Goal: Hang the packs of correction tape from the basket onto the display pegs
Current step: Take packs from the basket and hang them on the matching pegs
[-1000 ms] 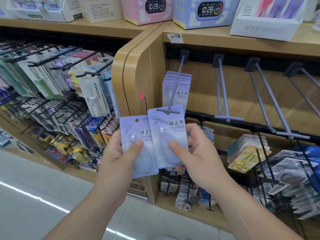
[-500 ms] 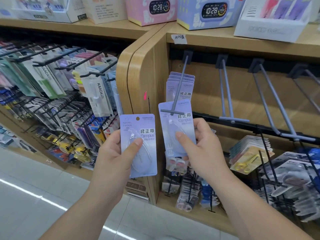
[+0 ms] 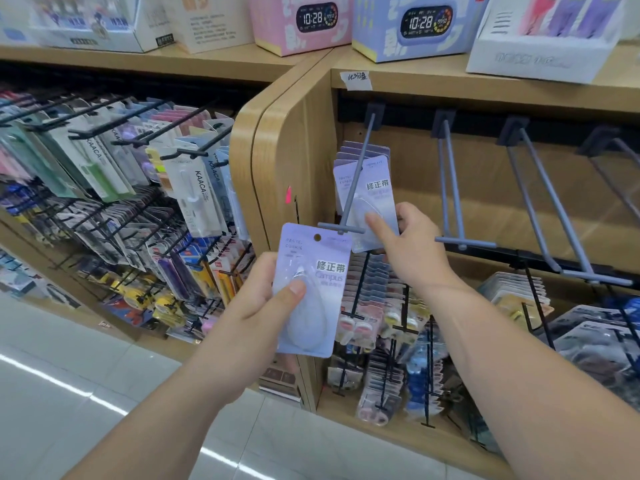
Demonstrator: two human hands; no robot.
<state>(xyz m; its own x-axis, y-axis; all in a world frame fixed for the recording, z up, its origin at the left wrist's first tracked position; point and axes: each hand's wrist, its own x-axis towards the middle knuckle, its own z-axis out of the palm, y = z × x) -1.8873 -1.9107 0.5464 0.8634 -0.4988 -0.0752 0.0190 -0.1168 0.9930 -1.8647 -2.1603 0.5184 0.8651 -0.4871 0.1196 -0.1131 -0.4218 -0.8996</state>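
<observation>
wooden shop shelving (image 3: 287, 140) fills our view, pale grain with a rounded corner. on the grey metal peg (image 3: 356, 174) a lilac card pack of correction tape (image 3: 379, 199) hangs partway along the rod. our right hand (image 3: 415, 251) pinches its clear blister between thumb and fingers (image 3: 407, 213). the rod crosses the card, so we cannot make out its hole. behind it more hung packs (image 3: 360, 150) show only their top edges. our left hand (image 3: 263, 303) grips a second pack (image 3: 313, 271) just below the peg's crossbar tip, thumb pressed on the teardrop blister, punched hole free; the fingers behind the card are hidden. to the right further grey pegs (image 3: 450, 188) slope down, the farthest cut off by the frame edge. below, blister packs on black wire hooks (image 3: 381, 323) blur together. to the left a black wire rack (image 3: 138, 133) carries glossy cards. clock boxes (image 3: 304, 26) on top are cropped.
</observation>
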